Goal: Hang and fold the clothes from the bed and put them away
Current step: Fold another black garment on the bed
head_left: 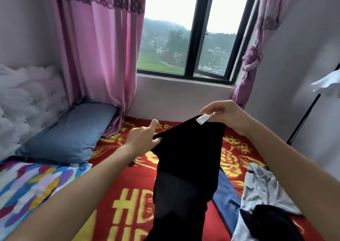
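In the head view, both hands hold a black garment [185, 159] up above the middle of the bed [128, 204], its lower part hanging down toward the near edge. The right hand [226, 115] has its grip pinched on the top hem beside a white label [203, 119]. The left hand [144, 137] has its fingers curled on the opposite end of that hem, thumb raised. Toward the bed's near right corner lie a grey garment [265, 189], a blue garment [226, 194] and a dark garment [272, 222], all loose and unfolded. A pillow [70, 132] sits at the far left corner. The job looks far from done: this piece is only being opened out, not yet folded or hung, and the other three wait.
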